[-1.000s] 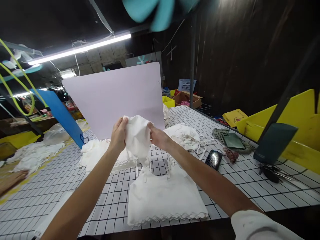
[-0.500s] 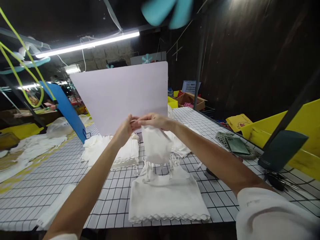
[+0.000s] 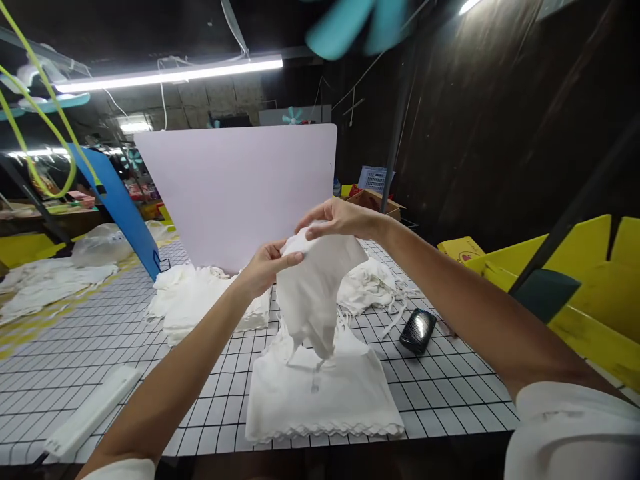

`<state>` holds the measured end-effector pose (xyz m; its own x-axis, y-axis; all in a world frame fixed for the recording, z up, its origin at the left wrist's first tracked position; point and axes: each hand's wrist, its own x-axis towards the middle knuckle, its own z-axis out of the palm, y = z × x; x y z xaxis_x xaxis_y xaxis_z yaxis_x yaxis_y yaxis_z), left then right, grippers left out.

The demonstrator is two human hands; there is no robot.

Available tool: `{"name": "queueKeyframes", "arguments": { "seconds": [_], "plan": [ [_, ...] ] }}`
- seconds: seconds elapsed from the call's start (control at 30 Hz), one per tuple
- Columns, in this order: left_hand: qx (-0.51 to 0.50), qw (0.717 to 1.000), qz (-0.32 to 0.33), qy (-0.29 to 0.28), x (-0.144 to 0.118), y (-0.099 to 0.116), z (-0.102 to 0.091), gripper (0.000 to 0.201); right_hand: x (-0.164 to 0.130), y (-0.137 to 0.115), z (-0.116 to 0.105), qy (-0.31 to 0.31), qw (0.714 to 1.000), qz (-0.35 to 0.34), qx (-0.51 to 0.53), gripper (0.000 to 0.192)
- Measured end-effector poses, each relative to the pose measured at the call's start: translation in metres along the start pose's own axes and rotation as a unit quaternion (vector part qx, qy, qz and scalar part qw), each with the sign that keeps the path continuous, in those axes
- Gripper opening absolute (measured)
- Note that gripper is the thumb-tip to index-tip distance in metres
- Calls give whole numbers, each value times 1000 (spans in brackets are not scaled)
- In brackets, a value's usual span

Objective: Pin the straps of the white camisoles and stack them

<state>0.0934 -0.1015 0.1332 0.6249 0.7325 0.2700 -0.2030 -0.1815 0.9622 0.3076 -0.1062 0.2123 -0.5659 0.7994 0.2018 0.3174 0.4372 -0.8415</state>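
A white garment (image 3: 315, 287) hangs between my two hands, its lower end dangling above a neat stack of white camisoles (image 3: 325, 400) with scalloped hems. My left hand (image 3: 267, 267) pinches its upper left edge between thumb and fingers. At the top, my right hand (image 3: 340, 220) grips the cloth with bent fingers. Thin straps show at the upper end of the stack, partly hidden behind the hanging cloth. Left of it lies a pile of folded white garments (image 3: 200, 300); on the right is a loose white heap with straps (image 3: 367, 285).
A pale upright board (image 3: 240, 193) stands behind the piles, a blue board (image 3: 117, 207) to its left. On the grid-patterned table (image 3: 450, 400) lie a black shiny object (image 3: 418, 331) and a white power strip (image 3: 93, 413). Yellow bins (image 3: 590, 280) line the right side.
My hands have spread slightly apart, the right one rising, and the garment now hangs wider and lower. The camera view has shifted, bringing the black object and the loose heap into clearer sight.
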Motion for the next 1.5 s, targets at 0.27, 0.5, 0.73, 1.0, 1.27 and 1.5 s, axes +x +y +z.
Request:
{"name": "queueKeyframes", "arguments": {
  "seconds": [0.27,0.5,0.73,1.0,1.27,1.5],
  "plan": [
    [134,985,-92,-55,-17,16,-43,38,-18,7,-37,61,992,-32,109,34],
    [180,979,-96,1,-33,36,-73,43,-35,14,-64,179,963,-69,191,40],
    [221,974,-43,31,-26,64,-97,46,-45,30,-84,185,978,-33,95,40],
    [668,720,122,144,28,88,-111,32,-27,51,-118,287,922,-42,-257,20],
    [691,696,119,158,0,18,-87,40,-66,107,-69,247,875,-44,-413,36],
    [645,755,30,118,-67,-132,-73,13,-124,210,27,184,928,73,-316,18]
  ]
}}
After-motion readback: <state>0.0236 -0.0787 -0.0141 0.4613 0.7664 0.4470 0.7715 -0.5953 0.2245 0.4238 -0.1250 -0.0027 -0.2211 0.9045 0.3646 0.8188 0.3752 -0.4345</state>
